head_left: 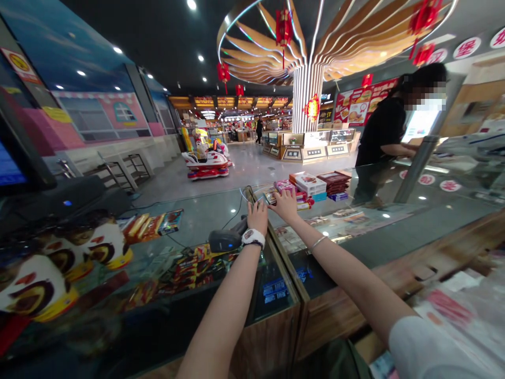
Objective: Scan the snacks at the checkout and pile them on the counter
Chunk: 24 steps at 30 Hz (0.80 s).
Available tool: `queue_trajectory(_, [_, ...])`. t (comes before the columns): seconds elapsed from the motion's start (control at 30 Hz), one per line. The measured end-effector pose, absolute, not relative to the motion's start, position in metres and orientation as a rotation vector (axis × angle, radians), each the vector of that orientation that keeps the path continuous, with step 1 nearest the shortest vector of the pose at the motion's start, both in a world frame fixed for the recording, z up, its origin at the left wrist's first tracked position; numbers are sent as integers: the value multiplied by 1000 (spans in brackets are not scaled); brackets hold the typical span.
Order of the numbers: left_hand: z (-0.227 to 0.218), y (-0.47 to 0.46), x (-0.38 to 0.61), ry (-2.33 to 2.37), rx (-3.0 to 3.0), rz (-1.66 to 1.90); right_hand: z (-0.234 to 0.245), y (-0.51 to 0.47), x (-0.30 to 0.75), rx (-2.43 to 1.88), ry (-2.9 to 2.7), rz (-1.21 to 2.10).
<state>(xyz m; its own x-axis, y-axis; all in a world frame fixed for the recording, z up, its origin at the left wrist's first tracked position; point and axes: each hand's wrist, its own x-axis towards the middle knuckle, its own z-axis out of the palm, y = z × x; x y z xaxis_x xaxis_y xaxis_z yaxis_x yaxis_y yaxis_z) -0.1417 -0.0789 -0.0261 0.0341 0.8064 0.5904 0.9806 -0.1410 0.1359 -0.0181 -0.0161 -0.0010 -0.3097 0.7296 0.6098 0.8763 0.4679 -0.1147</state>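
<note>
Both my arms reach forward over a glass display counter (221, 210). My left hand (257, 216), with a white watch on its wrist, rests knuckles-up at the counter's far edge, its fingers curled over something small that I cannot make out. My right hand (284, 202), a thin bracelet on its wrist, lies just to the right with fingers stretched toward a small flat packet (270, 196). A stack of boxed goods (311, 185) stands right beyond the right hand. A black barcode scanner (224, 241) lies on the glass just left of my left wrist.
A person in black (384, 134) stands at the counter to the right. A dark monitor and register (23, 173) fill the left. Snack packets (153, 223) lie on the glass, more goods show under it. A metal post (416, 168) rises from the right counter.
</note>
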Motion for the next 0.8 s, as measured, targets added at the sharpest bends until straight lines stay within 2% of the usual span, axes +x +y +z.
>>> queue_trajectory(0.27, [-24, -80, -141, -1800, -2049, -859, -3, -12, -15, -1306, -2120, -314])
queue_trajectory(0.8, [-21, -81, -141, -1811, -2031, -692, 16, -26, 11, -1071, -2589, 35])
